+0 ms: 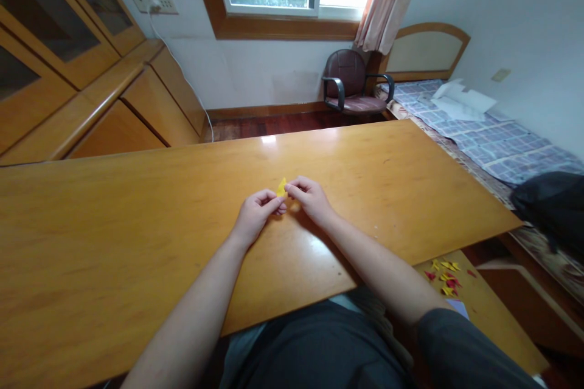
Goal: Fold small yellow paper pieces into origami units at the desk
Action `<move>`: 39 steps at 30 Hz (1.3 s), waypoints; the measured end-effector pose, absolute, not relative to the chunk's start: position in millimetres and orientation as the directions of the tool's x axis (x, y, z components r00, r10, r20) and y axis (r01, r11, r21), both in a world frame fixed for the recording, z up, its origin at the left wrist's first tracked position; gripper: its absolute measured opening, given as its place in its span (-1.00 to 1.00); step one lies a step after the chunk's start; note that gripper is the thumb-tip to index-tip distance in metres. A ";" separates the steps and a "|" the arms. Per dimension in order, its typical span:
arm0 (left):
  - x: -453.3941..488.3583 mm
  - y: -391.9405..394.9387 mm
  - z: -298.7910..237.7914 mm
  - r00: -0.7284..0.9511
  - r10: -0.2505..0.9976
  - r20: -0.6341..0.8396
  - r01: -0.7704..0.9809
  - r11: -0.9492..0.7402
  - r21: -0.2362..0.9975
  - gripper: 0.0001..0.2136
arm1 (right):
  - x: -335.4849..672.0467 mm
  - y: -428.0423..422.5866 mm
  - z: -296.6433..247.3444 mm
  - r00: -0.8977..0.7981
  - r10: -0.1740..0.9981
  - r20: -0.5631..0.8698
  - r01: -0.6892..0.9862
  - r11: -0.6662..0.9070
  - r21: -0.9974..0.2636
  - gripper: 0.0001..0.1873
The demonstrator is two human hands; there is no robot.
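A small folded piece of yellow paper (281,187) is held between my two hands, just above the middle of the wooden table (137,219). My left hand (256,214) pinches its lower left part between thumb and fingers. From the other side, my right hand (311,197) grips its right edge with thumb and forefinger. Fingertips cover part of the paper, so its exact folded shape cannot be made out.
Several small red and yellow folded papers (449,279) lie on a lower surface (490,316) at my right. A bed (493,140) with a black bag (552,200) stands beyond the table's right edge. An armchair (349,82) is below the window, and wooden cabinets (104,103) line the left.
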State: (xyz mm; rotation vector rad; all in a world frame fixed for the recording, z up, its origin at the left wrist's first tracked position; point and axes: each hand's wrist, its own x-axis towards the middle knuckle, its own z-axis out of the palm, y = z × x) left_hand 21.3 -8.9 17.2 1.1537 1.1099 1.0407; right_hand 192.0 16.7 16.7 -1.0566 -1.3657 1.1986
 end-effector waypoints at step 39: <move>19.8 -5.8 11.6 0.237 0.965 -0.113 0.041 0.107 0.993 -0.70 | 197.8 19.9 17.1 -0.101 0.983 0.156 0.010 0.158 -0.987 -0.71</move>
